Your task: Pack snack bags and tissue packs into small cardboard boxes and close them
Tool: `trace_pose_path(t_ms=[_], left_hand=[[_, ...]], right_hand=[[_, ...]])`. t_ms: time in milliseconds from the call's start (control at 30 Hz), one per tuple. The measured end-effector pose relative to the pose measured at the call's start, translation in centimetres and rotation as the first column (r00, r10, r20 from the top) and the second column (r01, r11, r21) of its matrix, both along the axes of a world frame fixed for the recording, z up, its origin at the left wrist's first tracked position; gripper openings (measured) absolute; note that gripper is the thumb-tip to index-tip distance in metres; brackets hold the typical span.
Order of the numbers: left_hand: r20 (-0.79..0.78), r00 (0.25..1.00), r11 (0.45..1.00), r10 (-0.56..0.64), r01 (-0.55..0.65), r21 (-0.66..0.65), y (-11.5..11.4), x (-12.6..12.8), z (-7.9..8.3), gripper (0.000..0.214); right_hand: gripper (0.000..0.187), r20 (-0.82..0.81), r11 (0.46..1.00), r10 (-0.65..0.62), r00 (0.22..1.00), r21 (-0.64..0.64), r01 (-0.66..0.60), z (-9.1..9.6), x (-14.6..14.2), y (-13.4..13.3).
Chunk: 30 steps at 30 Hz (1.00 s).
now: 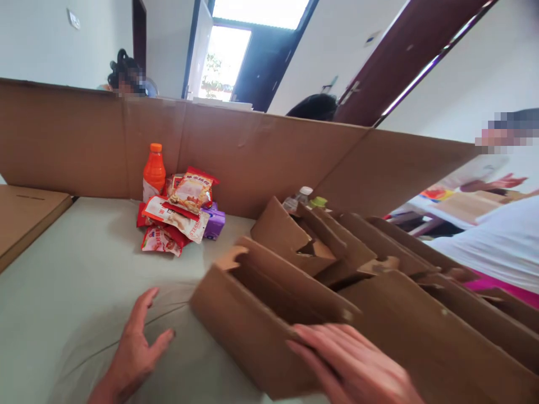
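Observation:
My left hand lies open and flat on the pale green table cover, fingers spread, just left of a folded brown cardboard box. My right hand rests flat on the near wall of that cardboard box, fingers stretched out, gripping nothing. The box is partly unfolded, with several flaps standing up behind my hands.
An orange drink bottle, several red snack packets and a purple pack sit near a tall cardboard partition. A clear bottle stands behind the flaps. A flat carton lies at left. Other people sit beyond the partition.

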<state>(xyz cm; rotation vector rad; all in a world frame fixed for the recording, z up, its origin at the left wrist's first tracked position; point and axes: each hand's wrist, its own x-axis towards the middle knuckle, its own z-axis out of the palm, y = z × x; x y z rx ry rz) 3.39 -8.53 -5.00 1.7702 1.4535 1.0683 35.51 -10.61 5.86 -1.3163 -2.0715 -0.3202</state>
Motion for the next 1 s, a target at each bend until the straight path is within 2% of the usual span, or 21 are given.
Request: trace_pose_path(t_ms=[67,100,167,233,300,367,400,500,567,633,733,800,933,1000], left_hand=[[0.035,0.997,0.998,0.069,-0.070,0.009,-0.9,-1.4,-0.1,0.074],[0.046,0.996,0.997,0.081,-0.081,0.007,-1.4,-2.0,-0.1,0.078],[0.069,0.992,0.994,0.105,-0.105,-0.009,-2.1,-2.9,-0.2,0.084],[0.111,0.982,0.987,0.156,-0.151,-0.048,-2.5,-3.5,-0.4,0.086],[0.159,0.971,0.982,0.179,-0.165,-0.097,-2.6,-3.7,-0.8,0.085],[0.200,0.967,0.982,0.158,-0.132,-0.136,-2.5,-3.6,-1.3,0.080],[0.221,0.965,0.983,0.139,-0.107,-0.148,-2.3,-3.5,-1.6,0.077],[0.275,0.955,0.985,0.110,-0.067,-0.161,-1.5,-3.1,-1.7,0.068],[0.285,0.951,0.982,0.121,-0.073,-0.173,-0.7,-3.0,-1.2,0.064],[0.275,0.950,0.978,0.146,-0.097,-0.186,0.3,-3.1,-0.5,0.062],[0.244,0.951,0.969,0.192,-0.145,-0.198,2.2,-3.4,0.4,0.064],[0.228,0.951,0.968,0.209,-0.167,-0.188,3.5,-3.4,0.5,0.067],[0.168,0.953,0.960,0.251,-0.224,-0.165,5.0,-3.0,-0.8,0.068],[0.108,0.959,0.960,0.264,-0.249,-0.131,4.9,-2.8,-1.8,0.064]], right_hand=[[0.016,0.015,0.962,0.272,0.962,0.010,-0.272,1.4,-3.9,1.1],[0.016,0.017,0.933,0.359,0.933,0.018,-0.359,1.7,-5.4,1.5],[0.013,-0.010,0.919,0.389,0.921,0.066,-0.388,1.7,-6.8,1.8],[0.027,-0.082,0.939,0.330,0.940,0.129,-0.318,0.7,-6.4,1.3],[0.031,-0.269,0.982,0.174,0.947,0.124,-0.145,-1.2,-4.7,0.7],[0.027,-0.477,1.000,-0.010,0.879,-0.029,-0.004,-4.1,-3.1,0.4],[0.028,-0.555,0.991,-0.090,0.827,-0.133,0.019,-5.7,-2.6,0.5],[0.046,-0.697,0.918,-0.231,0.679,-0.388,-0.086,-10.8,-3.1,1.7],[0.056,-0.755,0.867,-0.285,0.590,-0.466,-0.178,-13.2,-4.7,3.0],[0.059,-0.801,0.836,-0.302,0.516,-0.483,-0.261,-14.3,-6.5,4.4],[0.060,-0.850,0.821,-0.270,0.453,-0.449,-0.352,-14.1,-8.2,6.4],[0.061,-0.855,0.810,-0.253,0.453,-0.443,-0.385,-13.5,-8.4,7.7],[0.058,-0.842,0.783,-0.269,0.467,-0.474,-0.402,-11.9,-6.4,10.3],[0.056,-0.837,0.813,-0.290,0.463,-0.471,-0.342,-10.1,-4.9,12.4]])
